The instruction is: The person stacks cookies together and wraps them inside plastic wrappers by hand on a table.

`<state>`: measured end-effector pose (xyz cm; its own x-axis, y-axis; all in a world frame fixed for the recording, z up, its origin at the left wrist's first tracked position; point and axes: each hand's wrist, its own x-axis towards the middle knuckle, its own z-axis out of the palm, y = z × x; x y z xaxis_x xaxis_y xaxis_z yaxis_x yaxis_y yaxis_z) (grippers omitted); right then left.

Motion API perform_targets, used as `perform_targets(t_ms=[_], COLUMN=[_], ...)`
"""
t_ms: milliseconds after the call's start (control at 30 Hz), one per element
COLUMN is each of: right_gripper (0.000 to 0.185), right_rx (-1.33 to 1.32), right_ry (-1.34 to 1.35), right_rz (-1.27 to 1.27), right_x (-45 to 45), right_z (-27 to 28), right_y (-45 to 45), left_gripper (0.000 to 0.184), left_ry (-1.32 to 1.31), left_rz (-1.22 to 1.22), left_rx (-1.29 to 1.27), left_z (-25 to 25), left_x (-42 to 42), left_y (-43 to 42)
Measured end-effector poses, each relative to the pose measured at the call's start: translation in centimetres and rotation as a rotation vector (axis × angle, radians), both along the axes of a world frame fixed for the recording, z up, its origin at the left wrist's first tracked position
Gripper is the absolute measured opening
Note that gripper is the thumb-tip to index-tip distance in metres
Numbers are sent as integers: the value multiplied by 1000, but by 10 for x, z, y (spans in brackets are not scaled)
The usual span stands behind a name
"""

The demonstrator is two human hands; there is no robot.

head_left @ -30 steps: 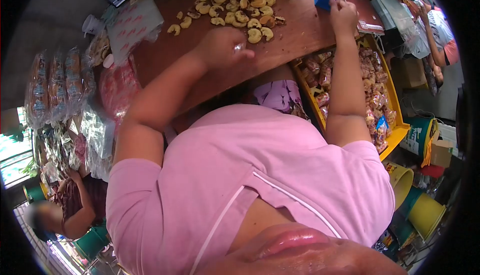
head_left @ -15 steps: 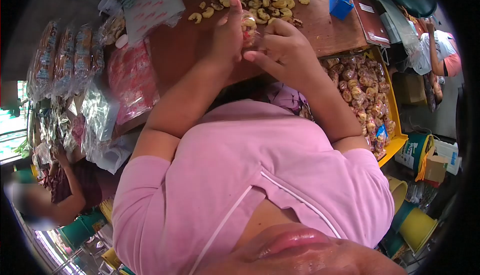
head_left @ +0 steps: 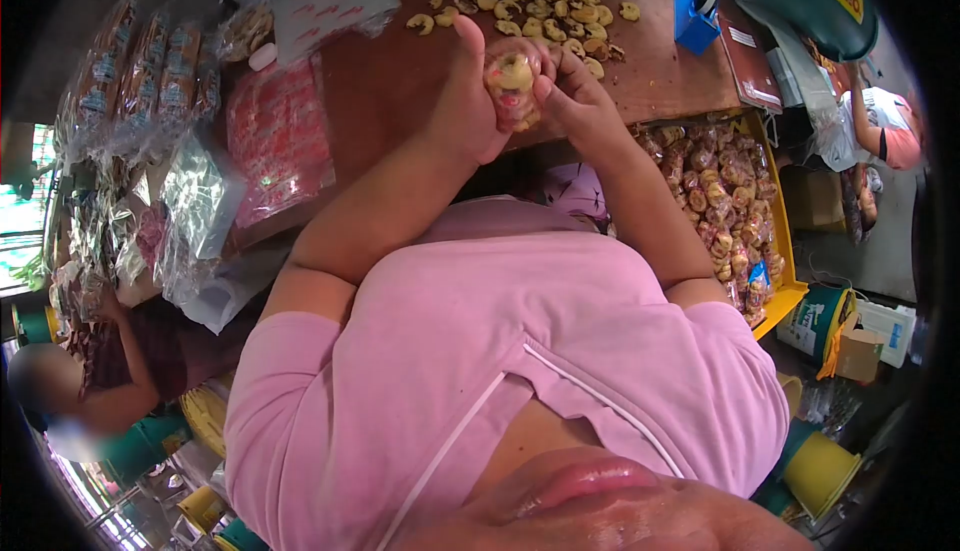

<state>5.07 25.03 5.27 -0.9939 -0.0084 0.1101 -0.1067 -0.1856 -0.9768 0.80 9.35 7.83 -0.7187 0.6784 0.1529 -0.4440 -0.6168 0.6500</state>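
Observation:
My left hand (head_left: pixel 465 101) is wrapped round a small clear packet of curled pastries (head_left: pixel 514 86), its thumb pointing up. At the packet's right side, my right hand (head_left: pixel 578 91) pinches the plastic between thumb and fingers. Both hands are over the front edge of the brown table (head_left: pixel 370 91). Loose curled pastries (head_left: pixel 550 6) lie in a pile just beyond them. A blue tape dispenser (head_left: pixel 694 16) stands to the right of the pile.
Filled packets crowd a yellow crate (head_left: pixel 790 286) at the right. Printed red plastic bags (head_left: pixel 278 141) and a flat printed sheet (head_left: pixel 330 1) lie left. Long bread packs (head_left: pixel 105 86) are farther left. A green container (head_left: pixel 840 1) is back right. Other people are at both sides.
My right hand has gone from the tape dispenser to the packet, and my left hand now holds the packet upright. The view has shifted, so the table's things appear farther up and right.

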Motion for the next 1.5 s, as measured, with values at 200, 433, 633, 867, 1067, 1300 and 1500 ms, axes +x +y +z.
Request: perform_targets(t_ms=[200,433,633,867,1067,1300,1500], right_gripper=[42,57,79,62,50,45,47], right_rx=[263,635,693,489,220,631,913], right_ry=[-23,169,-167,11,-201,-63,-66], right_rz=[-57,-1055,-973,-845,-793,-793,-930], right_x=[-15,-89,-116,-143,-133,-113,-79], right_z=[-31,-26,-85,-131,-64,-46,-41], right_y=[23,237,366,413,359,358,311], left_gripper=[84,74,73,80,79,74,76], left_ry=[137,-189,-184,216,185,450,471], left_rz=[78,95,136,222,182,368,345], left_rx=[-130,-263,-320,-565,-531,-532,-553], left_z=[-2,-6,22,48,69,49,52], left_x=[10,-2,25,29,35,30,32], left_y=[4,-24,-25,-25,-26,-25,-29])
